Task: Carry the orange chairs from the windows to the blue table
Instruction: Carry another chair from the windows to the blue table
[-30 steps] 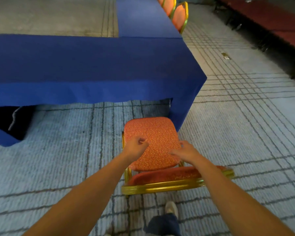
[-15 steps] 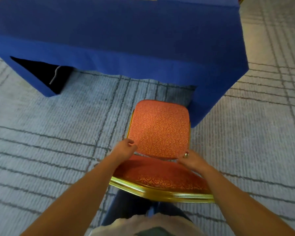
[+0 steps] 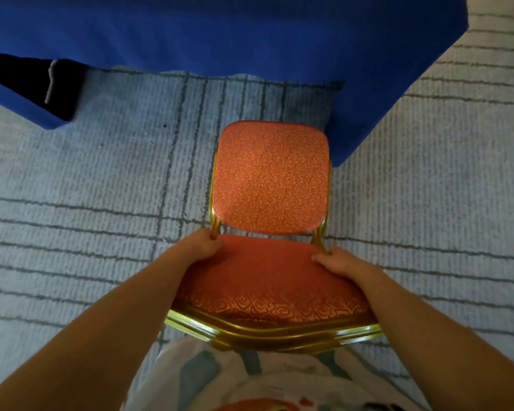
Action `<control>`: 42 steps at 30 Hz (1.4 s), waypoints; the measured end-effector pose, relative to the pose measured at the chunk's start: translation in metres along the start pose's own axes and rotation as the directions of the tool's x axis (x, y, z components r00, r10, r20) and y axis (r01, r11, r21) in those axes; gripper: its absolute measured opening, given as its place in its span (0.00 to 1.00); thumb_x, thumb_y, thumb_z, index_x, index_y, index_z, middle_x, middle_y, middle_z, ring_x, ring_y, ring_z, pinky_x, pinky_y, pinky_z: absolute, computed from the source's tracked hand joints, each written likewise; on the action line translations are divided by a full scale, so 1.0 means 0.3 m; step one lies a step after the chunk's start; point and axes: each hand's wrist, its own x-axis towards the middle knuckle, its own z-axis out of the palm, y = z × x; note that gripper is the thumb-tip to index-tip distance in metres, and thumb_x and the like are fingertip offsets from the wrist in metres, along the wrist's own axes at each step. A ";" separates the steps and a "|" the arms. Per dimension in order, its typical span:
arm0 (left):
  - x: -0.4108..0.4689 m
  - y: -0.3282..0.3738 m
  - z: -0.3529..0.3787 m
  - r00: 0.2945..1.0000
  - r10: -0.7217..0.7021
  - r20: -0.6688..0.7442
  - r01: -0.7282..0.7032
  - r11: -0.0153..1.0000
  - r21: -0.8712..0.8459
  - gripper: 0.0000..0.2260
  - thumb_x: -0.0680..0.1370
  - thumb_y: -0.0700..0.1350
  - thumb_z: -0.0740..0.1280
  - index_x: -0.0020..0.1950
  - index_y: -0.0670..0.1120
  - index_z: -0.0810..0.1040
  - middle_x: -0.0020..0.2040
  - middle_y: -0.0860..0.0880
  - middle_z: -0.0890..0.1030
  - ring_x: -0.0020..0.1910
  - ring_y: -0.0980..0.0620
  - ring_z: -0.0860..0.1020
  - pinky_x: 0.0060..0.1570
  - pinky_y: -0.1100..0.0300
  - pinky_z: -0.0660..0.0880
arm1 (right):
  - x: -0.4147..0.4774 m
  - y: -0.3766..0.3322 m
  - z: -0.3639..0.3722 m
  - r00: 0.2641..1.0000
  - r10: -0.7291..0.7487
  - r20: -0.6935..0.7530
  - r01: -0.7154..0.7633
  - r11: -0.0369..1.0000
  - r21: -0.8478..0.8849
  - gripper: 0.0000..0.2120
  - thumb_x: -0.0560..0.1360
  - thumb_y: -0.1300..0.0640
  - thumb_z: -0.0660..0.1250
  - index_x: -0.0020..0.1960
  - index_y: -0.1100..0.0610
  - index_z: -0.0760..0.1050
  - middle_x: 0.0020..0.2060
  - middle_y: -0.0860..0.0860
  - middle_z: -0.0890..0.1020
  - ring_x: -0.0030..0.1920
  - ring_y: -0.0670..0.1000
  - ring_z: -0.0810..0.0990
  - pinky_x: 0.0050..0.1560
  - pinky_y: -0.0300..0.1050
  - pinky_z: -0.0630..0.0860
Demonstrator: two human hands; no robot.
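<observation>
Main worry imo: the orange chair (image 3: 264, 277) is only held at the rear of the seat. The left hand (image 3: 201, 244) curls round the seat corner at 9 o'clock by the gold upright. The right hand (image 3: 339, 264) grips the 3 o'clock corner, thumb on top. The front edge hangs toward the person's shirt (image 3: 250, 381) w/ nothing under it, so it could tip or slide off that slick-looking fabric. The legs are totally hidden under the seat, so I can't tell if it's off the carpet (image 3: 72, 218) or standing on it. A leg catching the pile or a shin is prob the next risk. Also the backrest (image 3: 270, 176) top corner is just beside the hanging cloth of the blue worktop (image 3: 220, 31) at 1 o'clock. Push fwd and it snags the drape.

Looks-wise it's a banquet-style chair w/ orange swirl-pattern upholstery, a rounded square back and a padded seat. The shiny gold frame (image 3: 267, 333) shows doubled rails, maybe two stacked, can't say. It's dead centre, back pointing to 12, right in front of the worktop.
</observation>
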 end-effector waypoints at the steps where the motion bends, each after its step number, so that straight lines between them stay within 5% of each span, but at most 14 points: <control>1: 0.007 -0.002 0.001 1.000 -0.020 0.021 0.019 1.000 0.022 0.17 0.79 0.53 0.64 0.60 0.43 0.77 0.58 0.41 0.79 0.55 0.44 0.77 0.51 0.59 0.70 | 0.007 0.001 0.000 1.000 0.007 0.027 -0.008 1.000 0.004 0.22 0.79 0.46 0.64 0.68 0.57 0.74 0.64 0.60 0.78 0.60 0.59 0.79 0.57 0.44 0.72; 7: 0.011 -0.019 -0.027 0.973 -0.171 0.155 0.158 0.983 0.093 0.39 0.73 0.64 0.67 0.74 0.41 0.64 0.72 0.39 0.68 0.68 0.40 0.70 0.64 0.51 0.67 | 0.001 -0.013 -0.026 0.974 0.154 0.164 -0.157 0.988 0.006 0.30 0.79 0.38 0.60 0.72 0.57 0.69 0.64 0.59 0.77 0.43 0.51 0.77 0.44 0.43 0.71; 12: 0.003 -0.022 -0.069 0.920 -0.245 0.305 0.239 0.969 0.057 0.41 0.71 0.69 0.65 0.75 0.44 0.63 0.70 0.40 0.70 0.65 0.39 0.73 0.61 0.49 0.70 | -0.019 -0.030 -0.026 0.946 0.243 0.216 -0.247 0.969 -0.010 0.36 0.78 0.33 0.55 0.76 0.57 0.63 0.67 0.60 0.74 0.62 0.59 0.77 0.55 0.48 0.71; 17: -0.004 -0.013 -0.095 0.848 -0.356 0.393 0.357 0.931 0.073 0.45 0.71 0.71 0.62 0.77 0.41 0.58 0.71 0.38 0.68 0.68 0.39 0.70 0.63 0.48 0.67 | -0.050 -0.061 -0.029 0.948 0.236 0.213 -0.239 0.971 -0.011 0.35 0.78 0.32 0.53 0.75 0.56 0.65 0.66 0.59 0.75 0.51 0.55 0.78 0.50 0.46 0.71; 21: -0.014 -0.016 -0.170 0.847 -0.384 0.368 0.364 0.923 0.125 0.51 0.67 0.74 0.63 0.77 0.41 0.55 0.73 0.39 0.65 0.69 0.39 0.68 0.66 0.47 0.66 | -0.062 -0.105 -0.067 0.952 0.221 0.212 -0.224 0.975 -0.013 0.33 0.79 0.33 0.53 0.74 0.55 0.68 0.64 0.59 0.76 0.57 0.57 0.79 0.60 0.49 0.73; 25: -0.019 -0.002 -0.246 0.864 -0.356 0.357 0.333 0.935 0.126 0.49 0.68 0.74 0.61 0.78 0.42 0.57 0.72 0.40 0.67 0.68 0.40 0.70 0.64 0.49 0.68 | -0.082 -0.169 -0.132 0.953 0.220 0.210 -0.213 0.975 -0.056 0.31 0.80 0.35 0.52 0.72 0.56 0.70 0.64 0.58 0.77 0.48 0.53 0.78 0.56 0.46 0.71; 30: -0.002 0.029 -0.326 0.879 -0.362 0.311 0.335 0.932 0.137 0.51 0.66 0.76 0.61 0.76 0.40 0.60 0.71 0.40 0.68 0.68 0.40 0.70 0.67 0.48 0.66 | -0.079 -0.239 -0.190 0.960 0.207 0.189 -0.204 0.978 -0.037 0.31 0.81 0.36 0.52 0.72 0.57 0.70 0.65 0.59 0.77 0.61 0.56 0.78 0.61 0.46 0.71; 35: 0.062 0.094 -0.427 0.890 -0.353 0.288 0.344 0.935 0.082 0.50 0.66 0.75 0.62 0.76 0.40 0.59 0.72 0.40 0.68 0.68 0.40 0.70 0.67 0.47 0.66 | -0.040 -0.331 -0.282 0.970 0.181 0.160 -0.178 0.983 -0.038 0.30 0.81 0.36 0.51 0.70 0.57 0.71 0.63 0.58 0.78 0.53 0.54 0.78 0.56 0.45 0.70; 42: 0.224 0.264 -0.629 0.904 -0.337 0.264 0.324 0.942 0.091 0.49 0.68 0.74 0.62 0.75 0.39 0.60 0.70 0.40 0.70 0.66 0.41 0.72 0.61 0.49 0.70 | 0.112 -0.461 -0.466 0.977 0.145 0.158 -0.151 0.988 0.029 0.30 0.81 0.36 0.51 0.68 0.58 0.74 0.60 0.57 0.79 0.57 0.55 0.80 0.64 0.49 0.72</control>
